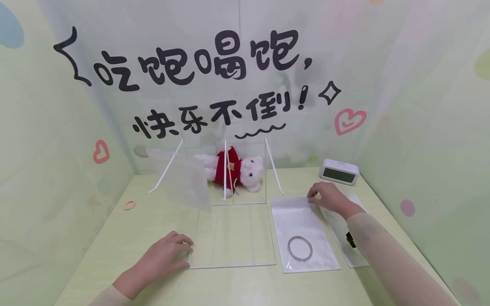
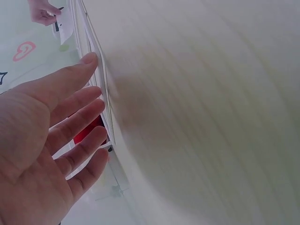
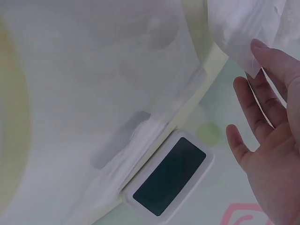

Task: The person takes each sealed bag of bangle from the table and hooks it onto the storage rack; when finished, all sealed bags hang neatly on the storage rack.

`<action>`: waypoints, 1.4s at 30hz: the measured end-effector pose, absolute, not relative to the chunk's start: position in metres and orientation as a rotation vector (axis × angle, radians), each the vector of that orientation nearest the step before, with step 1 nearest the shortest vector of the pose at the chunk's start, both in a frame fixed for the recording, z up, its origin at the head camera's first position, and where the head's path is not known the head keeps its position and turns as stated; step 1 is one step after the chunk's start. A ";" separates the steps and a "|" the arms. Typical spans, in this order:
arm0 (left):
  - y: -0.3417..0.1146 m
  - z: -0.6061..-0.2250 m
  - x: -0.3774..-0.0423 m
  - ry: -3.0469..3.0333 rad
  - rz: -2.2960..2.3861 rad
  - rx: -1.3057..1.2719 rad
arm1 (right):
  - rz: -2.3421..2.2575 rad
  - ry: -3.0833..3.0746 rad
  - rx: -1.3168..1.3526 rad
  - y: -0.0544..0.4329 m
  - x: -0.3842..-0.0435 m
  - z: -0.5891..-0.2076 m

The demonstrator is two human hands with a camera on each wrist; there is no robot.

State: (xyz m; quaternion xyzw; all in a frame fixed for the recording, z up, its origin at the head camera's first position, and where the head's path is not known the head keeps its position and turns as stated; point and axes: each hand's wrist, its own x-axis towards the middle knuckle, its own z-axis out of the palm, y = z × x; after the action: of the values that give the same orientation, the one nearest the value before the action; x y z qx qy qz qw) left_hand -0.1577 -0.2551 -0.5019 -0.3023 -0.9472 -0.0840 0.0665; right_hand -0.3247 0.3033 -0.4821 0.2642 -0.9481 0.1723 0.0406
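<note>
My right hand pinches the top right corner of a clear-and-white zip bag between thumb and fingertips; a grey ring shows in that bag. In the right wrist view the pinched corner of the bag hangs from the fingers. My left hand, fingers loosely bent, lies at the left edge of a white wire rack; whether the fingertips touch the wire I cannot tell. From the rack's left prong hangs a translucent bag. A second flat bag with a black item lies partly under my right forearm.
Behind the rack a plush bear in red clothes lies on its side. A white digital clock stands at the back right of the table. Further left is a small orange ring. Printed curtains enclose the back and sides.
</note>
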 end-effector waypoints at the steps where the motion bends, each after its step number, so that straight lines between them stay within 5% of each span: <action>1: -0.255 -0.501 -0.158 -2.856 -0.249 -0.911 | 0.538 -2.901 0.804 0.303 -0.323 -0.481; 42: -0.253 -0.503 -0.157 -2.849 -0.264 -0.898 | 0.747 -2.293 0.937 0.277 -0.226 -0.393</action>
State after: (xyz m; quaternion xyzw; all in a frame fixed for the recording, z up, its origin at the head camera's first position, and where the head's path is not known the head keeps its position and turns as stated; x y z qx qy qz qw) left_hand -0.1575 -0.2532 -0.5027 -0.2986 -0.9476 -0.0879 0.0713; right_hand -0.2261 0.2766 -0.3931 0.3485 -0.8524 0.2775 0.2737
